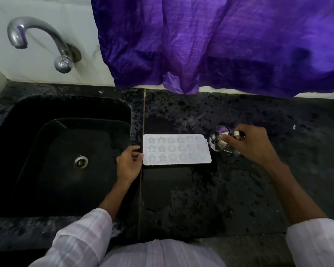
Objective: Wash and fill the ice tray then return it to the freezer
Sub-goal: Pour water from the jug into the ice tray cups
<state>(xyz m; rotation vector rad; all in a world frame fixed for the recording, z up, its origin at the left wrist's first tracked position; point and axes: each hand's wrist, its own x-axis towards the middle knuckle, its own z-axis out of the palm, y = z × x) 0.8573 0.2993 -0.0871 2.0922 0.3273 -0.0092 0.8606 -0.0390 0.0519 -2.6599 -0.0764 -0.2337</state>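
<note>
Head view, looking down at a dark speckled surface (201,189), wet in patches.

- Ice tray (176,149): white and flexible-looking, lying flat at mid-frame on the surface, just right of the sink (23,116) edge. It holds three rows of moulded cavities, stars toward the left. Cannot tell how much water is in them.
- Left hand (128,164): at the tray's left short edge, fingers (134,150) curled in and nipping the rim with the thumb. Judged purpose: to pin a floppy tray so it does not slide or buckle while it is filled.
- Right hand (253,143): wrapped round a small steel vessel (219,140), fingers clamped on its body. The vessel is tipped with its mouth toward the tray's right end, just beside that corner. No stream is plainly visible.
- Filling on the flat surface rather than under the tap (37,35), upper left of frame, probably allows a slow, aimed pour into the small cavities.
- Sink basin looks bare, drain (80,161) uncovered, tap not running.
- Purple cloth (220,45) hangs across the upper right, clear of the work.

Judgement: washing looks done and the fill step is in hand. Freezer not in view. The risk is spilling when the soft tray is lifted full.
</note>
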